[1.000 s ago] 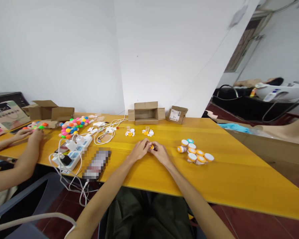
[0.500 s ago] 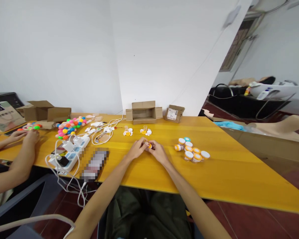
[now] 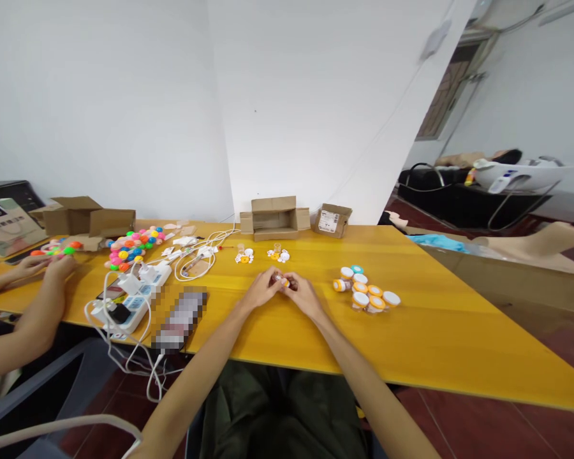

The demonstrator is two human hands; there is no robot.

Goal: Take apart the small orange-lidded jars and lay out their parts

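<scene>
Currently left hand, right hand: grip closed round small jar; lidded jars rightward, contents unclear.

Round-lidded clear plastic jars cluster at your one o'clock. An open brown cardboard box stands at twelve, a long white plastic power strip at ten.

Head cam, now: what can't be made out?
Head view:
Held container: mostly covered by left hand and right hand; contents hidden.
Phone: screen blurred into blocks.
Carton label: print too small.
Co-worker's near arm: cut off by left edge.
</scene>
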